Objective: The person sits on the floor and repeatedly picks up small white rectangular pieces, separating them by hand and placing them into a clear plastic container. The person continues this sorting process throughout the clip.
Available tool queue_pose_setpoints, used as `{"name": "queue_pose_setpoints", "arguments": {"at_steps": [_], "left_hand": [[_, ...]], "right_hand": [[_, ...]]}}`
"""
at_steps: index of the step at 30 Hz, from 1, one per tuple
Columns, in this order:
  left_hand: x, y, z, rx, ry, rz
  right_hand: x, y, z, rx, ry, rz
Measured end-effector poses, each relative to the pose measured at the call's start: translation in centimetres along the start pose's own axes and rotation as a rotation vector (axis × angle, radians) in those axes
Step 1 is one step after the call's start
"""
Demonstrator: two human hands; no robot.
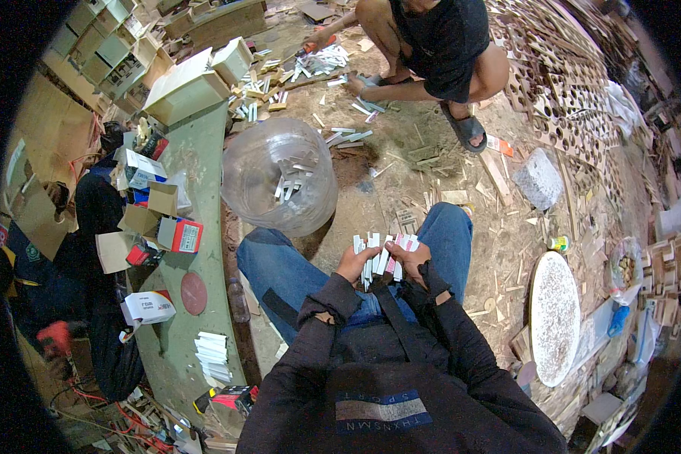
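Hands meet just below the centre of the frame: my left hand (353, 262) and right hand (415, 257) are both pressed around a bundle of white strips (380, 256), fanned upright over my lap, I judge to keep the ends level. The strips look thin, flat and pale, some edged pink. Up and left stands a clear plastic jar (280, 178) holding similar pieces, within reach.

White strips (378, 257), blue jeans (280, 272)

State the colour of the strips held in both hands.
Mostly white strips, a few pink-edged; head view shows them best.
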State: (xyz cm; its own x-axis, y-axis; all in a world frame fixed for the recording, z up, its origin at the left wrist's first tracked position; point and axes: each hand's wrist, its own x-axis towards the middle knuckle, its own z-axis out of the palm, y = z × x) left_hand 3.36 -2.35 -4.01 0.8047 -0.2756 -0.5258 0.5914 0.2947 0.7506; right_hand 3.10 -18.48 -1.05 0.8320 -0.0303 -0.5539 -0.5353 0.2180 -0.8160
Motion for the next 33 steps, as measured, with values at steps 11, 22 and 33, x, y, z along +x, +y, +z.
{"name": "queue_pose_setpoints", "arguments": {"at_steps": [11, 22, 33], "left_hand": [[-1.3, 1.7, 0.8, 0.05, 0.093, -0.037], [-14.8, 3.1, -3.6, 0.409, 0.62, 0.742], [-15.9, 5.1, -5.0, -0.058, 1.041, 0.807]], "right_hand": [[1.3, 1.6, -0.7, 0.277, -0.035, 0.018], [3.8, 3.3, -1.9, 0.334, -0.309, 0.104], [2.0, 1.1, 0.1, 0.139, -0.161, 0.156]]}}
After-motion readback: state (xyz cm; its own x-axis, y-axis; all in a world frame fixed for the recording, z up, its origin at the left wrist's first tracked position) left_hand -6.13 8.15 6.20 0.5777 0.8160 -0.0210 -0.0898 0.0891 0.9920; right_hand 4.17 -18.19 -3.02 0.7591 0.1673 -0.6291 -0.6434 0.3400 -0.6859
